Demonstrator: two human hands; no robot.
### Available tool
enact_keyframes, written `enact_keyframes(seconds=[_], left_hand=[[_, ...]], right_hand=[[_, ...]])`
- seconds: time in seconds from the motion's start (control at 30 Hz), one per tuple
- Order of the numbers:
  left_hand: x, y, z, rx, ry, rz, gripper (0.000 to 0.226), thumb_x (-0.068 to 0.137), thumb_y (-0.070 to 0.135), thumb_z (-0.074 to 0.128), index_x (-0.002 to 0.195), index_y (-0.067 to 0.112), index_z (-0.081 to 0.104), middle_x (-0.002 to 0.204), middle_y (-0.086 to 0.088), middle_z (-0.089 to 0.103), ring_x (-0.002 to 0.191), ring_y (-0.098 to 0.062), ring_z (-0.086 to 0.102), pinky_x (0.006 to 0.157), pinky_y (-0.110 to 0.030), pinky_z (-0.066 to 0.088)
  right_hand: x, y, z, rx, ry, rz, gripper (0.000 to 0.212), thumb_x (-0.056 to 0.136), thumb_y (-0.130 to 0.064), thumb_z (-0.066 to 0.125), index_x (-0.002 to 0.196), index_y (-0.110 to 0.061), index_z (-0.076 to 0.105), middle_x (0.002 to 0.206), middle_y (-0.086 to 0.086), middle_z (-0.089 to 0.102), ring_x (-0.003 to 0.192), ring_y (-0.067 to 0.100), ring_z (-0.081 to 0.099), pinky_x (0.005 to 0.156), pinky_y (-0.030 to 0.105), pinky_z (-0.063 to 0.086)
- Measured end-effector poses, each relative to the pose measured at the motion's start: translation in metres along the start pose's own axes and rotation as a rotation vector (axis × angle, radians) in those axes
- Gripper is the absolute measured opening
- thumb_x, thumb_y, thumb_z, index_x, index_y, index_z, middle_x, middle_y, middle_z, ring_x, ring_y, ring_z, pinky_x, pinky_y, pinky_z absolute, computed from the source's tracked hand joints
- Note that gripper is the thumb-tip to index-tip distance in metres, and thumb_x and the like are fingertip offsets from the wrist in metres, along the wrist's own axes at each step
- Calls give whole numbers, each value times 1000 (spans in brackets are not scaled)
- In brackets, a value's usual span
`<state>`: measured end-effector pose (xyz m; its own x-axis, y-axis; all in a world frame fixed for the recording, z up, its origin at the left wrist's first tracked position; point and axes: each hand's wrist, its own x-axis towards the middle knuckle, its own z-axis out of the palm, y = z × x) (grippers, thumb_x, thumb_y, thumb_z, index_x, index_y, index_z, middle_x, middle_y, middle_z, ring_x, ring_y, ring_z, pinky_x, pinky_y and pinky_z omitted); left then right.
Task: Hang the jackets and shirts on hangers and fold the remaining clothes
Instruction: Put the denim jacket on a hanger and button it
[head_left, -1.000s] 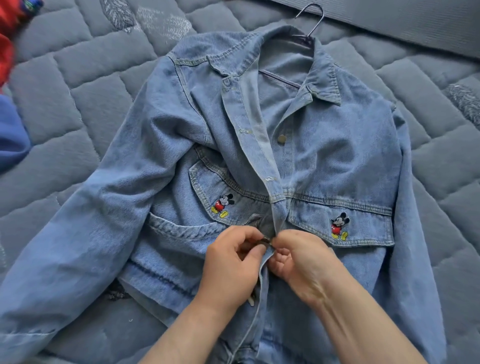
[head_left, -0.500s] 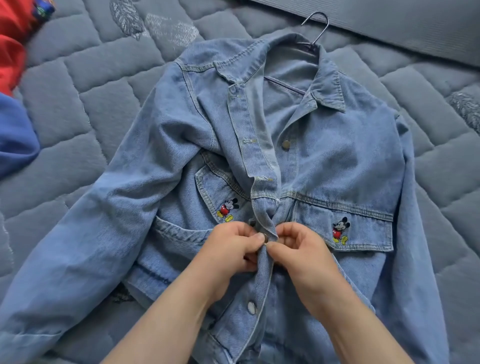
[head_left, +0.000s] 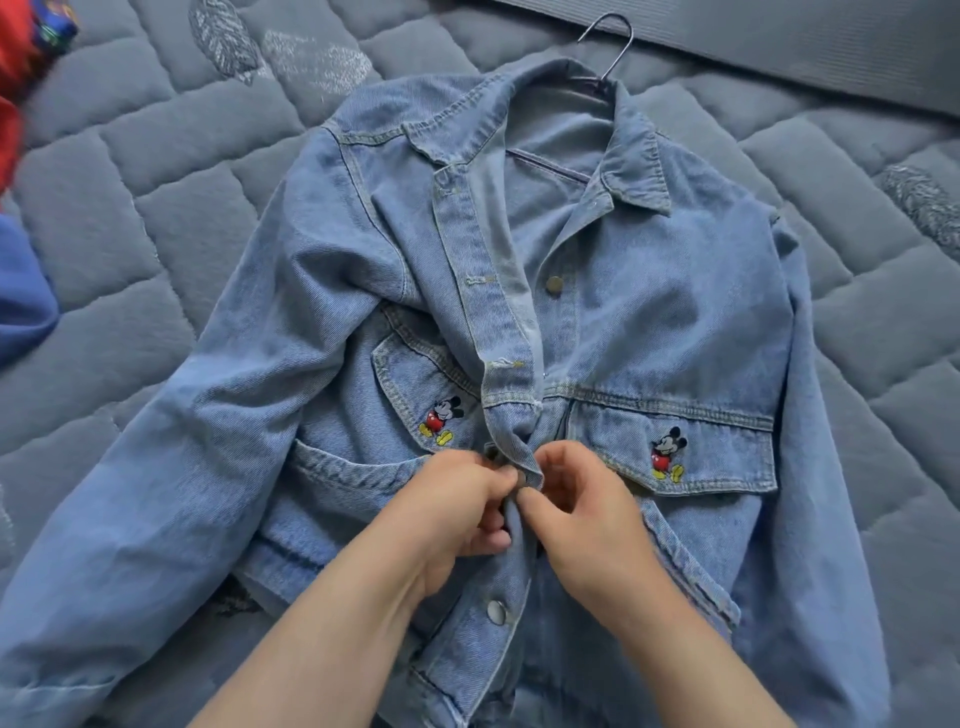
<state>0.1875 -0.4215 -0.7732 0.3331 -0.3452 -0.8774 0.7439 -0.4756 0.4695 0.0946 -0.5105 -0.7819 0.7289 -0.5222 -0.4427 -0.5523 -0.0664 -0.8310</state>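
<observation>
The fingers (head_left: 500, 474) of the left hand (head_left: 457, 514) are curled and pinch the buttonhole edge of the denim jacket (head_left: 675, 322) at mid-chest. Facing them, the fingers (head_left: 540, 503) of the right hand (head_left: 587, 519) are bent in the same way and pinch the opposite front edge. The two thumbs almost meet over the cloth. Whether a button sits between them cannot be made out.

Just below the hands a metal button (head_left: 496, 612) is done up. Above them the front lies open, with a second metal button (head_left: 555, 284) unfastened beside the folded-back placket.

The jacket is pale blue, washed denim with tan stitching. It has two flapped chest pockets, each with a small embroidered cartoon mouse patch (head_left: 667, 454) near the front opening. Its collar is spread open around a hanger (head_left: 617, 54), whose wire hook sticks out past the neck.

The jacket lies face up on a grey-blue quilted bed cover (head_left: 156, 218), one sleeve trailing toward the near left corner. A red garment (head_left: 10, 78) and a blue garment (head_left: 21, 301) lie at the left edge.
</observation>
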Motion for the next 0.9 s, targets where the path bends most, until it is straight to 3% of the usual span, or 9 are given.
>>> enact_keyframes(seconds=[0.13, 0.23, 0.3, 0.37, 0.4, 0.47, 0.6, 0.7, 0.9], left_hand=[[-5, 1, -6, 261, 113, 180, 4, 84, 9, 61, 80, 9, 59, 45, 8, 49, 38, -6, 45, 44, -23, 42], [-8, 21, -10, 99, 298, 387, 22, 64, 33, 64, 78, 17, 62, 58, 8, 55, 47, -3, 50, 46, -26, 48], [-4, 37, -6, 69, 328, 434, 33, 66, 45, 70, 82, 17, 65, 64, 5, 57, 53, -6, 52, 46, -26, 47], [3, 50, 4, 25, 334, 402, 17, 78, 28, 76, 81, 14, 66, 65, 1, 61, 55, -12, 54, 46, -26, 48], [6, 56, 9, -43, 311, 360, 7, 83, 12, 70, 77, 12, 67, 64, -2, 63, 54, -14, 56, 46, -26, 50], [11, 63, 13, -243, 237, 228, 26, 85, -7, 53, 71, 7, 70, 61, -6, 66, 52, -17, 57, 48, -27, 52], [17, 65, 4, -580, 91, 146, 35, 82, -7, 36, 88, -4, 71, 74, -18, 67, 58, -27, 64, 44, -35, 55], [21, 53, 0, -639, 127, 214, 36, 82, -8, 37, 112, -10, 57, 97, -26, 60, 81, -34, 61, 63, -40, 57], [3, 55, 2, -497, 158, 361, 19, 86, -7, 47, 83, 2, 64, 73, -17, 67, 60, -25, 62, 61, -37, 52]], right_hand=[[-9, 5, -12, -173, -79, -76, 15, 81, -16, 65, 87, -29, 62, 81, -10, 63, 69, 9, 56, 64, 19, 46], [6, -3, -29, -266, 143, -287, 25, 76, -10, 55, 91, -24, 68, 90, -19, 58, 79, 1, 55, 74, 10, 42], [29, -11, -37, -330, 273, -358, 30, 80, -6, 53, 103, -12, 71, 109, -9, 60, 99, 8, 57, 92, 17, 41], [55, -21, -41, -411, 210, -362, 26, 90, -7, 55, 111, -10, 70, 118, 1, 62, 109, 17, 55, 98, 18, 35], [67, -25, -43, -461, 116, -329, 24, 93, -11, 56, 113, -11, 69, 116, 2, 63, 110, 19, 56, 95, 20, 35], [89, -27, -45, -620, -30, -236, 21, 94, -25, 56, 110, -17, 69, 107, 1, 63, 107, 21, 55, 87, 28, 39], [108, -27, -50, -806, -81, -221, 16, 88, -39, 62, 96, -25, 67, 94, -4, 58, 97, 21, 55, 73, 33, 45], [105, -24, -44, -947, -92, -388, 9, 88, -29, 58, 92, -26, 65, 91, -5, 54, 92, 25, 57, 61, 31, 37], [98, -28, -44, -783, -86, -321, 8, 89, -20, 57, 89, -22, 65, 91, -6, 56, 90, 20, 57, 71, 33, 46]])
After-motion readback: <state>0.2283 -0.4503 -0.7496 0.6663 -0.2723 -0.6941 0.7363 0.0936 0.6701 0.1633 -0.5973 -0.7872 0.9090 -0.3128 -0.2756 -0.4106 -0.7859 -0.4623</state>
